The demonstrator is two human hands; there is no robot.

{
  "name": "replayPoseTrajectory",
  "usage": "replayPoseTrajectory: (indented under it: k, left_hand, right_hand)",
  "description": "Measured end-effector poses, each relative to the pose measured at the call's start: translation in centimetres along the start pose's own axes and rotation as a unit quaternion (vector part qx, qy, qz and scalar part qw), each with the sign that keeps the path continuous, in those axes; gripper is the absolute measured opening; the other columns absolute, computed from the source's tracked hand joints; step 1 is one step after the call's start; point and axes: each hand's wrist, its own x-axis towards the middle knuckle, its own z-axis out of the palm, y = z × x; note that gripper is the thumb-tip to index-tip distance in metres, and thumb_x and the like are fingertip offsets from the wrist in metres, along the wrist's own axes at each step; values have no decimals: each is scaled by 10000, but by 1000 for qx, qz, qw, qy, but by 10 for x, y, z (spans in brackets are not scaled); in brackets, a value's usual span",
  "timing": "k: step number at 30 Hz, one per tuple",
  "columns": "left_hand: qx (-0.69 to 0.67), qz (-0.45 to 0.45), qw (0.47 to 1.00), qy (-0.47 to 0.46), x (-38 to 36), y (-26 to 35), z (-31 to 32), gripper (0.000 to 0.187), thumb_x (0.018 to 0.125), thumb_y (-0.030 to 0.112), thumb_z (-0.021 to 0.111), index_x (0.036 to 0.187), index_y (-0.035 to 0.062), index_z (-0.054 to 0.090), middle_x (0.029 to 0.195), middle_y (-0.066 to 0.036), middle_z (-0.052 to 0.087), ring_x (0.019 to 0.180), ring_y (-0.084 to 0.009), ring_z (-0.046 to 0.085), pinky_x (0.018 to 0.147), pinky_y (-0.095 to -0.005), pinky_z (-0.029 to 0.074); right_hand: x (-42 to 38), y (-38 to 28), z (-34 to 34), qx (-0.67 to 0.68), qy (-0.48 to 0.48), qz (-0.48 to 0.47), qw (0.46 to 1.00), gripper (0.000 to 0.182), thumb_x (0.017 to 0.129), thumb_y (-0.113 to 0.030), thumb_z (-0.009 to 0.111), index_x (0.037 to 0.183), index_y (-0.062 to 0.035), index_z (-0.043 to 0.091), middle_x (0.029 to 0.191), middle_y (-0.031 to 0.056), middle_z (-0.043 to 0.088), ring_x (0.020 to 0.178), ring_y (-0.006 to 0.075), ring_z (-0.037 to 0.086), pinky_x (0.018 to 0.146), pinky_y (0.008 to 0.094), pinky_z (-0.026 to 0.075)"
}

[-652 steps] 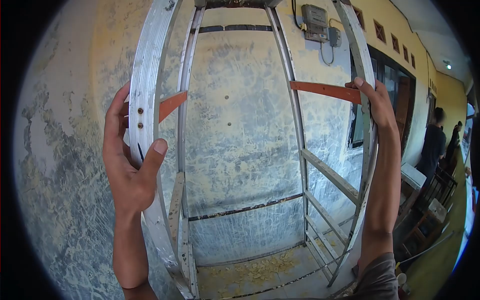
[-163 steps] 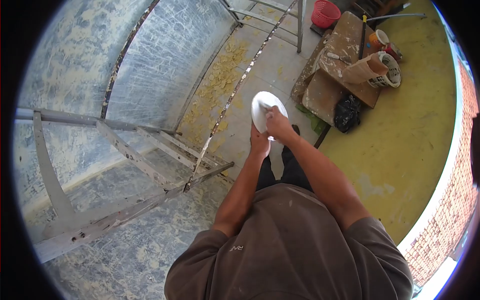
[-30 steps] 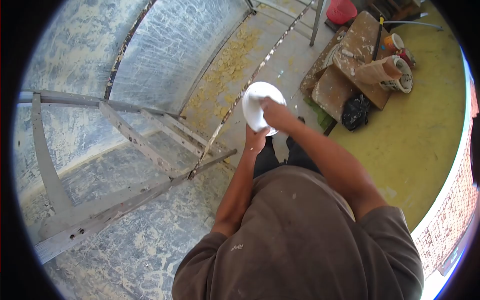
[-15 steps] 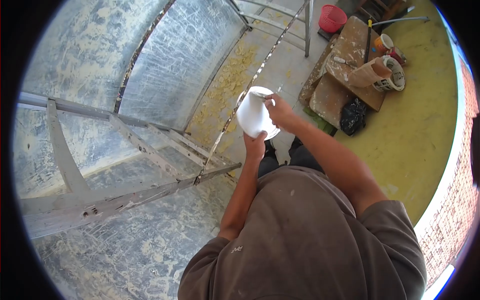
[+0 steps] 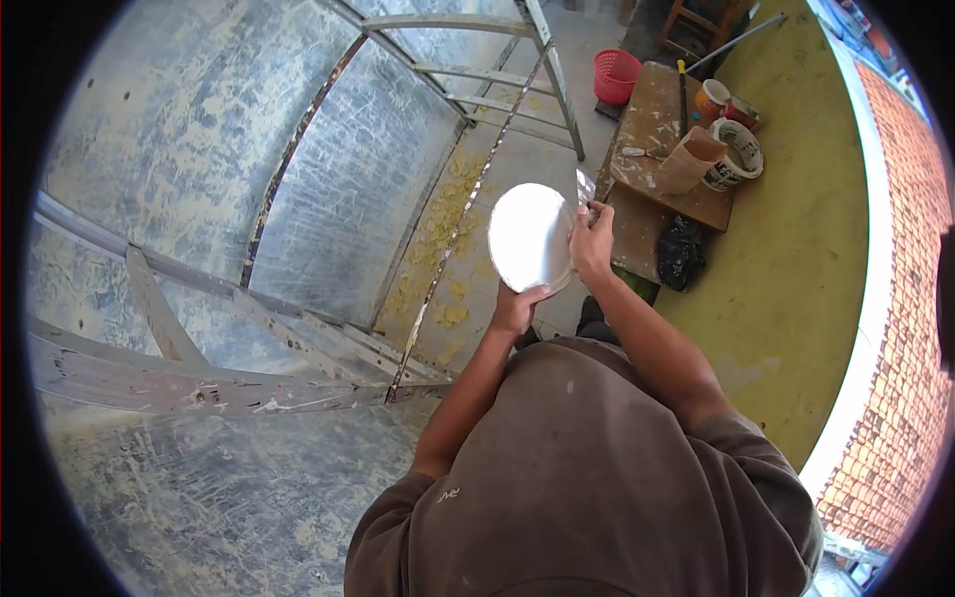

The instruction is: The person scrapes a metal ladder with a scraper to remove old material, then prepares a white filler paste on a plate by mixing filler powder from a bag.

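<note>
A round white tub [image 5: 525, 235], its opening facing up at me, is held in front of my body. My left hand [image 5: 514, 311] grips its near lower edge, with the thumb along the rim. At the tub's right side, my right hand [image 5: 593, 242] is closed around a putty knife [image 5: 586, 186], whose shiny flat blade points up and away. Glare washes out the tub's inside, so its contents cannot be made out.
A grey metal ladder [image 5: 189, 383] stands left; another frame [image 5: 477, 75] is beyond. Yellowish flakes [image 5: 453, 199] litter the floor. At right, a paint-spattered wooden bench [image 5: 637, 114] holds a bucket [image 5: 734, 154], paper bag [image 5: 688, 164] and orange-white tub [image 5: 711, 98]. A red basket [image 5: 617, 76] stands nearby.
My right hand has drawn the putty knife out of the tub's opening to its right side. The view has shifted, and the tub's opening faces me more fully.
</note>
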Motion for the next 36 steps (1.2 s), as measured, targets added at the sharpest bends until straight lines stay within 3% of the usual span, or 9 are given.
replayPoseTrajectory:
  k: [3, 7, 9, 11, 13, 20, 27, 28, 36]
  left_hand:
    - [-178, -46, 982, -45, 7, 43, 12, 736, 827, 294, 590, 1424, -17, 291, 1387, -183, 448, 1259, -332, 466, 1074, -463, 339]
    - [54, -134, 983, -116, 19, 77, 14, 674, 763, 86, 632, 1379, 14, 367, 1242, -135, 553, 1149, -260, 548, 985, -401, 434]
    - [144, -133, 967, -161, 22, 70, 18, 677, 737, 16, 629, 1367, 22, 381, 1212, -129, 563, 1133, -255, 556, 973, -392, 446]
    - [90, -98, 987, -92, 24, 51, 26, 705, 692, -68, 610, 1354, 25, 389, 1240, -131, 547, 1110, -251, 574, 941, -400, 477]
    - [32, -68, 995, -58, 25, 42, 27, 684, 697, -73, 602, 1343, 47, 415, 1234, -128, 554, 1110, -251, 574, 952, -407, 469]
    - [16, -57, 997, -40, 7, 32, 2, 634, 684, -97, 586, 1298, 26, 483, 1161, -115, 610, 1057, -240, 603, 920, -358, 477]
    - [63, -99, 992, -37, -5, 14, 3, 637, 706, -111, 567, 1317, 37, 468, 1198, -97, 585, 1127, -234, 563, 938, -366, 461]
    - [-60, -62, 995, -40, -4, -3, -3, 657, 700, -91, 596, 1326, 51, 455, 1220, -83, 574, 1168, -228, 537, 947, -373, 453]
    - [27, 15, 1000, 6, 6, -2, -32, 621, 678, -64, 623, 1275, 29, 481, 1137, -86, 605, 1039, -203, 613, 859, -326, 497]
  right_hand:
    - [5, -41, -31, -59, -123, -158, 978, 341, 958, -261, 534, 1218, -63, 436, 676, 156, 595, 624, 275, 615, 612, 430, 458]
    - [14, -76, -54, -123, -291, -386, 867, 355, 941, -183, 547, 1262, -81, 435, 644, 109, 580, 549, 277, 560, 538, 376, 410]
    - [19, -80, -46, -181, -293, -365, 865, 382, 923, -167, 554, 1285, -126, 440, 698, 123, 623, 616, 333, 585, 616, 408, 432]
    - [24, -78, -33, -299, -72, -606, 734, 414, 906, -171, 564, 1305, -162, 453, 727, 120, 641, 682, 317, 616, 723, 436, 437]
    - [14, -72, -32, -325, -58, -579, 746, 474, 887, -169, 574, 1343, -201, 447, 774, 135, 663, 750, 312, 636, 831, 440, 423]
    - [-50, -55, -59, -336, -366, -240, 834, 437, 910, -183, 539, 1345, -183, 491, 951, 266, 646, 918, 454, 605, 809, 516, 475]
    - [-64, -76, -46, -417, -377, -213, 800, 384, 930, -202, 524, 1308, -143, 536, 875, 260, 652, 832, 462, 615, 781, 492, 488]
    - [-57, -73, -38, -418, -387, -217, 792, 370, 923, -200, 522, 1285, -133, 558, 866, 264, 654, 822, 444, 628, 783, 497, 492]
    - [-64, -59, -26, -424, -435, -188, 771, 355, 928, -187, 502, 1271, -147, 581, 932, 266, 655, 871, 433, 632, 829, 501, 473]
